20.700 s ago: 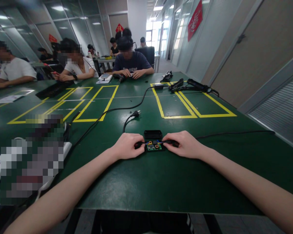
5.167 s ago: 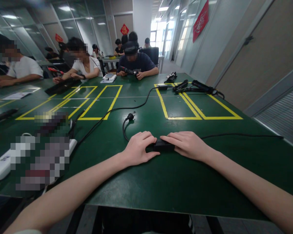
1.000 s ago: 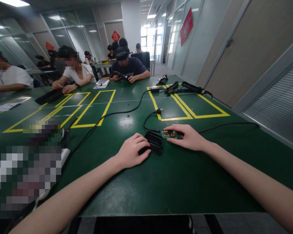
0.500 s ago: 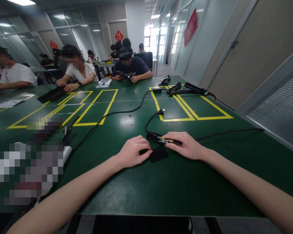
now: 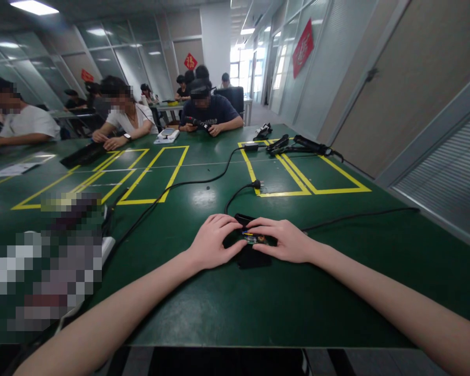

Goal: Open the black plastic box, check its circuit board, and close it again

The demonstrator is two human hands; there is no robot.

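Head view: both hands are meeting at the middle of the green desk [image 5: 258,308], near the front edge. The left hand [image 5: 213,241] is curling over the left end of a black adapter casing [image 5: 253,258], fingers bent and pressing on it. The right hand [image 5: 284,241] is lying across the right side, fingers grasping a small circuit board [image 5: 254,239] that is sitting between the two hands, on or just over the casing. A black cord [image 5: 238,191] is looping away to its plug [image 5: 257,184] further off. My worry: if the board is going in skewed, pressing could pinch its wires or bend it. Other people are working at the far end.
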